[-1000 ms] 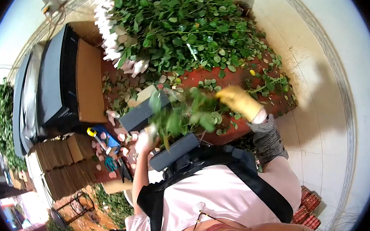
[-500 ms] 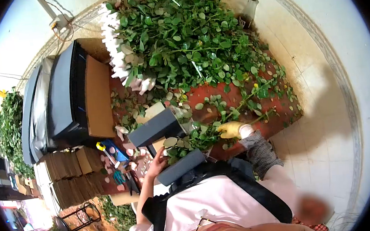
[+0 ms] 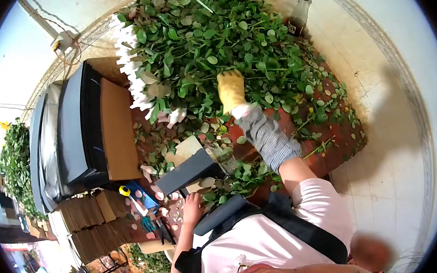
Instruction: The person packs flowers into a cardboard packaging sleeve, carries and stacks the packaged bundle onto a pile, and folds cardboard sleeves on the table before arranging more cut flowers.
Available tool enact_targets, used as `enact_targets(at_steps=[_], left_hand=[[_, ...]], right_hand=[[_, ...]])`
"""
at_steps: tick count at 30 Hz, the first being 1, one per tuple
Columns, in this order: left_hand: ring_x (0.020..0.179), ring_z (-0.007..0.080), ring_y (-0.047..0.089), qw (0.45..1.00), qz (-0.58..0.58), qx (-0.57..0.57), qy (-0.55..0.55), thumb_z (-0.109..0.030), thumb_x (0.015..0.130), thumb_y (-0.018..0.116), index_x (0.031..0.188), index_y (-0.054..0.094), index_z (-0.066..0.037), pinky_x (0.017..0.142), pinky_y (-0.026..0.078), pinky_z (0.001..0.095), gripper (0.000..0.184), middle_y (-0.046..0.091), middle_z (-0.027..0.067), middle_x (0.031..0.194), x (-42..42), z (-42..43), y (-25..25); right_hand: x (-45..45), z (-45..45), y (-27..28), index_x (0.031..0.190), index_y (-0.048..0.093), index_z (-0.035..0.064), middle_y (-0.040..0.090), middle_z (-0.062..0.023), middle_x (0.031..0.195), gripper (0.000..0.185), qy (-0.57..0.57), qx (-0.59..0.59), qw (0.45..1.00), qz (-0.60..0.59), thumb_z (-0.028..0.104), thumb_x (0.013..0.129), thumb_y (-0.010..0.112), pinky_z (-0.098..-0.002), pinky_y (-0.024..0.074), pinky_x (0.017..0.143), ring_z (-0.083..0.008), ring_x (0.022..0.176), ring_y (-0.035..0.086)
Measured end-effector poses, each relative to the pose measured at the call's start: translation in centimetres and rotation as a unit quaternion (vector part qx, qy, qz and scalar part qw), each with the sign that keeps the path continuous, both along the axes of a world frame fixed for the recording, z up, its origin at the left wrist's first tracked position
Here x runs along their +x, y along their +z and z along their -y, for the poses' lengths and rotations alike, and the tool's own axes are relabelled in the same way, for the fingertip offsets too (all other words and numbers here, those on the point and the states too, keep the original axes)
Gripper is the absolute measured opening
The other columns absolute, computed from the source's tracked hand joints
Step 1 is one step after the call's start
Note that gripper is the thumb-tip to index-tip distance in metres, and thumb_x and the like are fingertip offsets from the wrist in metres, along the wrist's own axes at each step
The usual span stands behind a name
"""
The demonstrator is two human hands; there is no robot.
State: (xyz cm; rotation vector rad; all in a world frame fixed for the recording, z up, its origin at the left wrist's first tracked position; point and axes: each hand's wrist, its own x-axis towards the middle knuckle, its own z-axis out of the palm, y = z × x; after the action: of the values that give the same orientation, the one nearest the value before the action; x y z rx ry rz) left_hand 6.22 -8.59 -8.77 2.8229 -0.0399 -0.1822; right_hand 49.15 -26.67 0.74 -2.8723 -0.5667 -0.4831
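Observation:
My left hand (image 3: pixel 192 208) rests at the left end of the leafy stems (image 3: pixel 244 175), between a dark padded block (image 3: pixel 188 172) and a grey padded roll (image 3: pixel 222 214). Its short visible fingers look slightly apart, with nothing seen in them. My right hand (image 3: pixel 232 90), in a yellow glove with a grey knitted sleeve, reaches onto the big heap of green leafy stems (image 3: pixel 206 45). Its fingers are bent down into the leaves, and what they grip is hidden. White-wrapped flower heads (image 3: pixel 129 56) line the heap's left edge.
Dark sheets (image 3: pixel 76 127) and a cardboard panel (image 3: pixel 118 129) stand at left, above stacked cardboard pieces (image 3: pixel 94 218). A blue tray (image 3: pixel 145 194), yellow-topped tool (image 3: pixel 131 197), teal-handled scissors (image 3: pixel 147 224) and petals lie nearby. A glass bottle (image 3: pixel 300 14) stands behind the heap.
My gloved right hand has moved from the stems by the padded blocks up and left onto the heap. My left hand stays near the blocks. The view has shifted slightly.

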Motion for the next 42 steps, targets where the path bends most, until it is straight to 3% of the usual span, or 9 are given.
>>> enact_targets(at_steps=[2, 6, 13, 20, 27, 32, 35, 38, 42], left_hand=[[0.108, 0.0382, 0.056, 0.985, -0.079, -0.133, 0.079, -0.012, 0.067, 0.078, 0.122, 0.054, -0.005, 0.090, 0.048, 0.0469, 0.060, 0.058, 0.0177, 0.113, -0.4, -0.2, -0.8], [0.099, 0.0400, 0.064, 0.969, -0.132, -0.199, 0.066, -0.022, 0.075, 0.075, 0.131, 0.051, -0.013, 0.081, 0.054, 0.0480, 0.061, 0.061, 0.0145, 0.117, -0.7, -0.3, -0.4], [0.091, 0.0407, 0.066, 0.986, -0.094, -0.126, 0.055, -0.025, 0.075, 0.075, 0.124, 0.053, -0.013, 0.074, 0.054, 0.0507, 0.055, 0.065, 0.0164, 0.109, -0.6, -0.2, -1.7], [0.094, 0.0416, 0.063, 0.985, -0.001, -0.165, 0.049, -0.012, 0.065, 0.081, 0.115, 0.057, -0.009, 0.080, 0.052, 0.0478, 0.056, 0.062, 0.0189, 0.104, -0.2, 0.3, -1.1], [0.095, 0.0418, 0.063, 0.943, 0.046, -0.321, 0.069, -0.004, 0.068, 0.073, 0.113, 0.064, -0.009, 0.082, 0.051, 0.0463, 0.046, 0.063, 0.0175, 0.105, -0.7, 0.0, -3.7], [0.105, 0.0385, 0.059, 0.966, 0.092, -0.240, -0.020, -0.005, 0.072, 0.071, 0.115, 0.068, -0.008, 0.089, 0.049, 0.0443, 0.043, 0.061, 0.0158, 0.112, -1.1, -0.8, -2.8], [0.109, 0.0373, 0.057, 0.976, 0.037, -0.214, -0.031, -0.009, 0.072, 0.073, 0.118, 0.066, -0.008, 0.094, 0.048, 0.0439, 0.047, 0.061, 0.0143, 0.116, -0.8, -1.0, -0.5], [0.111, 0.0367, 0.056, 0.975, -0.002, -0.217, -0.058, -0.013, 0.070, 0.076, 0.127, 0.060, -0.008, 0.097, 0.048, 0.0435, 0.059, 0.058, 0.0147, 0.122, -1.0, -1.5, -0.7], [0.112, 0.0358, 0.056, 0.983, -0.008, -0.181, -0.040, -0.013, 0.069, 0.077, 0.127, 0.059, -0.008, 0.097, 0.048, 0.0426, 0.061, 0.057, 0.0136, 0.122, -1.3, -1.2, -1.5]], right_hand=[[-3.5, 0.1, -3.1, 0.124, 0.058, 0.0102, 0.067, -0.0094, 0.098, 0.043, -0.026, 0.056, 0.986, 0.153, 0.019, 0.082, 0.064, -0.0429, 0.0448, 0.093, -0.0291, 0.095, 0.062], [-7.7, 4.7, -14.1, 0.138, 0.047, 0.0043, 0.061, -0.0164, 0.125, 0.063, 0.015, 0.170, 0.952, -0.253, 0.021, 0.081, 0.070, -0.0442, 0.0466, 0.098, -0.0328, 0.109, 0.061], [-12.3, 8.3, -9.4, 0.141, 0.046, 0.0098, 0.056, -0.0162, 0.137, 0.059, 0.043, 0.043, 0.926, -0.372, 0.028, 0.088, 0.065, -0.0433, 0.0472, 0.099, -0.0341, 0.119, 0.057], [-24.0, 13.6, -10.1, 0.128, 0.058, 0.0073, 0.068, -0.0143, 0.083, 0.045, -0.030, -0.079, 0.976, -0.199, 0.023, 0.086, 0.065, -0.0452, 0.0501, 0.081, -0.0325, 0.082, 0.065], [-31.3, 16.0, -13.3, 0.122, 0.061, 0.0043, 0.064, -0.0143, 0.080, 0.036, -0.105, -0.010, 0.993, -0.060, 0.022, 0.091, 0.061, -0.0474, 0.0479, 0.072, -0.0316, 0.075, 0.061], [-28.1, 17.2, -13.4, 0.131, 0.058, 0.0059, 0.068, -0.0156, 0.113, 0.047, -0.075, -0.068, 0.967, -0.235, 0.030, 0.091, 0.060, -0.0433, 0.0516, 0.088, -0.0318, 0.102, 0.064], [-20.8, 16.4, -5.3, 0.136, 0.054, 0.0062, 0.057, -0.0172, 0.135, 0.055, -0.004, -0.072, 0.837, -0.542, 0.037, 0.092, 0.059, -0.0409, 0.0473, 0.101, -0.0323, 0.121, 0.058], [-16.0, 12.8, -1.5, 0.126, 0.060, 0.0076, 0.063, -0.0163, 0.125, 0.037, 0.188, 0.177, 0.941, -0.218, 0.027, 0.094, 0.060, -0.0400, 0.0476, 0.100, -0.0321, 0.113, 0.062], [-6.8, 4.3, 7.8, 0.108, 0.067, 0.0067, 0.066, -0.0140, 0.121, 0.018, 0.290, 0.289, 0.912, -0.031, 0.011, 0.091, 0.062, -0.0415, 0.0486, 0.099, -0.0288, 0.107, 0.064]])
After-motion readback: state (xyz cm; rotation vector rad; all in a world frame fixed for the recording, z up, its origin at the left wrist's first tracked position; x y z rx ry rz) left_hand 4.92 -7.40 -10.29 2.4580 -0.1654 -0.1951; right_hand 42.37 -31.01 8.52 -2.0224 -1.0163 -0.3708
